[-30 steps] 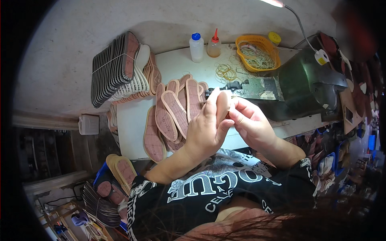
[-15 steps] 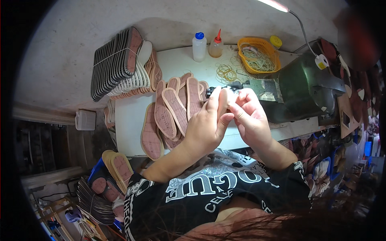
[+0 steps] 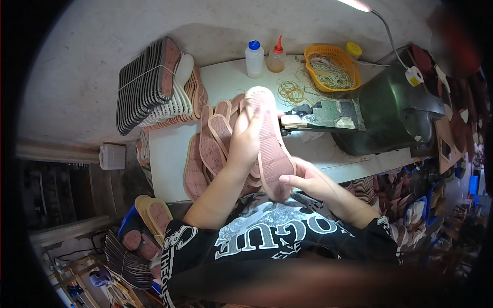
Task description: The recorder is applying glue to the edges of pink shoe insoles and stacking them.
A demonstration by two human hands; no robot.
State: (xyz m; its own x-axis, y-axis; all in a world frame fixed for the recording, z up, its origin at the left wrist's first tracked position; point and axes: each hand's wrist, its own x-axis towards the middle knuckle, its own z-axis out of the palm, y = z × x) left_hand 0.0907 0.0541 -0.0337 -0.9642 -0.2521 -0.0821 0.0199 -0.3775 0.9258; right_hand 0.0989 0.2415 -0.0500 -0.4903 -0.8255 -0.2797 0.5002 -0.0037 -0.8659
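Observation:
A pinkish-brown insole (image 3: 272, 149) with a pale edge binding is held up in front of me, its face toward me and its long axis nearly upright. My left hand (image 3: 247, 136) grips its left side near the upper end, the fingers slightly blurred. At the lower right edge my right hand (image 3: 308, 177) holds it, thumb on the face and the other fingers partly behind. Beneath and to the left, several similar insoles (image 3: 209, 146) lie in a loose overlapping pile on the white table (image 3: 167, 169). The dark green sewing machine (image 3: 393, 115) stands right of the held insole.
Bundled insoles (image 3: 146, 84) stand at the table's back left. Along the back are a blue-capped bottle (image 3: 254, 60), a red-tipped bottle (image 3: 276, 59), loose rubber bands (image 3: 291, 92) and a yellow basket (image 3: 354, 79). A lamp (image 3: 385, 31) reaches over the machine.
The insole, earlier mostly hidden between my hands near the machine's arm, is now turned with its full face toward me. My hands have spread apart along it, the right one lower.

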